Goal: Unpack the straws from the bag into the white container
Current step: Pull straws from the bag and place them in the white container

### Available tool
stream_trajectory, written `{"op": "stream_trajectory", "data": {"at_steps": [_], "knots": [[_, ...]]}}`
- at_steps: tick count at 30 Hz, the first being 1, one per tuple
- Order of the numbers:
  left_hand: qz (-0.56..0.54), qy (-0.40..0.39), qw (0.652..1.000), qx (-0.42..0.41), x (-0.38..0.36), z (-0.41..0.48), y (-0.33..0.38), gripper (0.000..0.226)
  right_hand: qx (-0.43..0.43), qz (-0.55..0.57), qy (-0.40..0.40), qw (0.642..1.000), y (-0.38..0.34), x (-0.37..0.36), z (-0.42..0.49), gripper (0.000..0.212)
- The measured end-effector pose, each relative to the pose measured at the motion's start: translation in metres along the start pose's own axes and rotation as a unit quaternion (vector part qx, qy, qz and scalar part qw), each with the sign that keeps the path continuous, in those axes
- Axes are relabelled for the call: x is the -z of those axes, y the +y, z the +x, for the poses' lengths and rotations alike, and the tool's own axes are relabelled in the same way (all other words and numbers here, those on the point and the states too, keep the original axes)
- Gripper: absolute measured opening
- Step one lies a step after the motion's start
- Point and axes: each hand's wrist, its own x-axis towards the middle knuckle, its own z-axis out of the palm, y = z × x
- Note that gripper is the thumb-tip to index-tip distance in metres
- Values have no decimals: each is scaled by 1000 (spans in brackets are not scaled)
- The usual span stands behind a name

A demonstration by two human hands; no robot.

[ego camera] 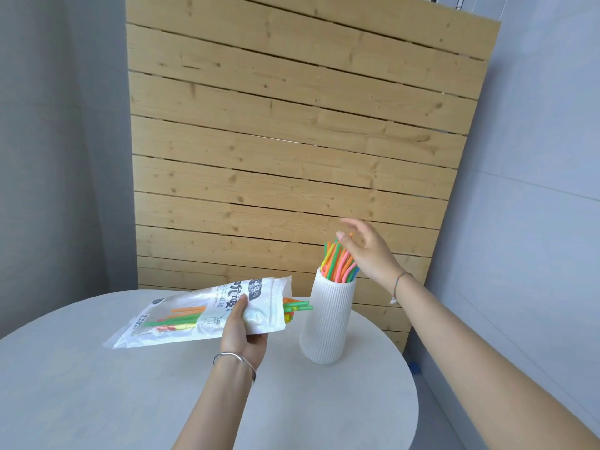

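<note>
Straws (297, 306) stick out of the open mouth of the bag (201, 315), green and orange tips pointing right toward the container (328, 319), their long axis lying nearly flat and across my view. I hold the bag in my left hand (243, 332), thumb on top and fingers curled underneath, lifted off the table (97, 384). More straws sit deeper in the bag, visible through its clear window. A bunch (339, 263) stands upright in the container already, fanned out at the rim.

My right hand (367, 251) is open, fingers spread and loose, gripping nothing, right beside the tops of that upright bunch. It is the nearer hand to the exposed tips, which lie down and to its left, just beside the container wall. I judge the next pull goes along the axis, rightward out of the bag, then a turn to vertical over the rim
</note>
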Motion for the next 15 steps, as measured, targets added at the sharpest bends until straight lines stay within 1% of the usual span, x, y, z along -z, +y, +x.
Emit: {"op": "stream_trajectory", "data": {"at_steps": [1,2,3,5,7,8,10,11,12,13,14,15], "knots": [[-1,-1,1000,0,0,0,0,14,13,31,30,999,-2,0,-2,42],[-3,-1,1000,1,0,0,0,16,26,46,42,998,-3,1,-4,45],[-5,-2,1000,3,0,0,1,19,41,34,36,998,-4,1,-6,47],[-4,-2,1000,1,0,0,1,19,69,-66,-15,995,-4,-3,-11,50],[-4,0,1000,-2,0,0,1,19,87,-177,-68,978,-4,-9,-17,52],[-4,-1,1000,-3,1,0,0,21,93,-217,-78,968,-4,-10,-19,53],[-4,-2,1000,-3,1,0,0,23,104,-274,-74,953,-6,-12,-22,53],[-2,-3,1000,-4,2,1,1,22,117,-280,-49,951,-9,-13,-25,51],[0,-3,1000,-6,2,2,1,22,137,-258,-2,956,-12,-14,-30,48],[0,-4,1000,-9,3,2,1,22,161,-203,61,964,-16,-18,-38,42],[0,-8,1000,-13,3,3,2,23,176,-122,128,968,-21,-26,-49,35],[1,-13,1000,-19,3,3,3,26,173,-34,181,968,-24,-35,-61,28]]}}
